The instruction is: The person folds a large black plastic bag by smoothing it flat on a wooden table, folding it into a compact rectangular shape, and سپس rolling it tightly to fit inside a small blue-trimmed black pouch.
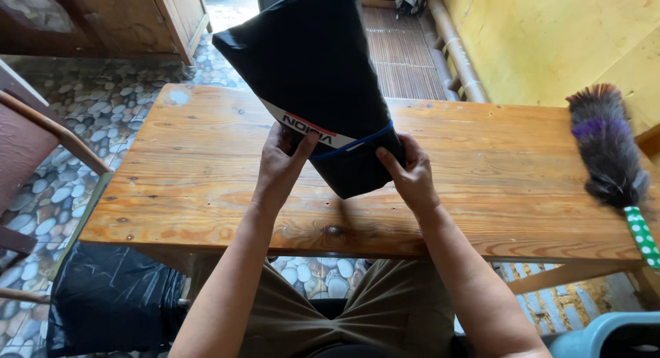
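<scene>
I hold a thick roll of black plastic bags (316, 69) up over the wooden table (206, 193), tilted away from me. A white paper label and a blue rubber band circle its lower end. My left hand (280, 164) grips the roll's lower left side at the label. On the right, my right hand (411, 176) clasps the lower end, with its fingers at the blue band.
A feather duster (608, 158) with a green dotted handle lies on the table's right end. A black plastic bag (110, 299) sits below the table on the left, next to a wooden chair (41, 134). Pebble floor, a wooden cabinet (137, 21), a yellow wall (550, 35).
</scene>
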